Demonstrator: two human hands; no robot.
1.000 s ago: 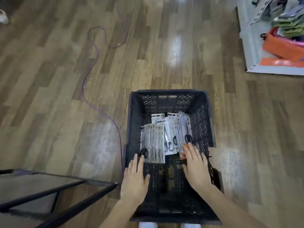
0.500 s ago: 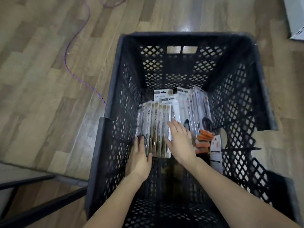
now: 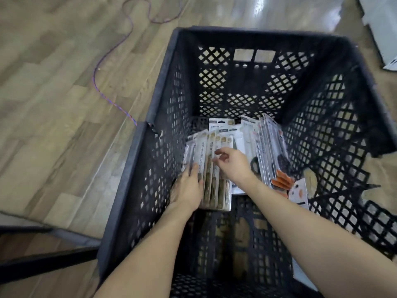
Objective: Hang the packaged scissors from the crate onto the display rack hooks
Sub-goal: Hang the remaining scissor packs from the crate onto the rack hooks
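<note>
Wood-plank floor (image 3: 53,100) fills the left and far parts of the view. A black lattice crate (image 3: 335,130) stands on it, near centre, open-topped, with a handle slot in its far wall. A dark metal frame (image 3: 43,263) crosses the near-left corner, just beside the crate. A thin purple cord (image 3: 107,61) snakes over the floor on the far left, ending near the crate's left rim. The corner of a white shelf base (image 3: 380,24) shows at far right. Both forearms reach down into the crate. Inside, on the bottom toward the far side, lie the packaged scissors: a left stack (image 3: 217,186) lying flat and overlapped, and a right stack (image 3: 266,147) leaning on edge, orange handle tips at its near end. Left hand (image 3: 187,190) lies on the left edge of the left stack, fingers fairly straight and pressed on the packs. Right hand (image 3: 232,162) hovers over the left stack's middle, fingers loosely curled, thumb and forefinger close together; whether they pinch a pack cannot be told. One loose small pack (image 3: 298,193) lies to the near right.
</note>
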